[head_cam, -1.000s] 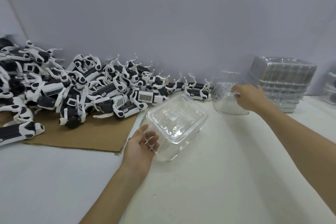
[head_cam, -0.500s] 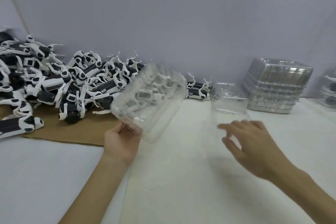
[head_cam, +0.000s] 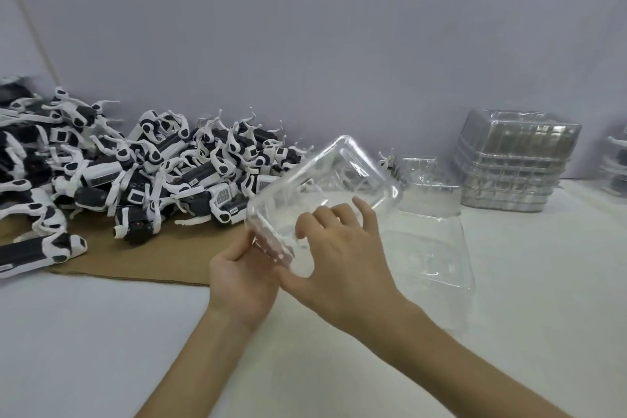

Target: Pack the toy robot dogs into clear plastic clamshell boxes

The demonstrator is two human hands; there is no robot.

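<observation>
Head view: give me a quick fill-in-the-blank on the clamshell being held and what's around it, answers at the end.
1. The clear clamshell box is gripped at its near edge by the ____ hand, while the right hand rests its fingers on it.
2. The pile of toy robot dogs lies partly on a sheet of ____.
3. The stack of empty clamshells stands to the ____ of the held box.
4. The held box contains ____ toy dogs.

Answers: left; cardboard; right; no
</observation>
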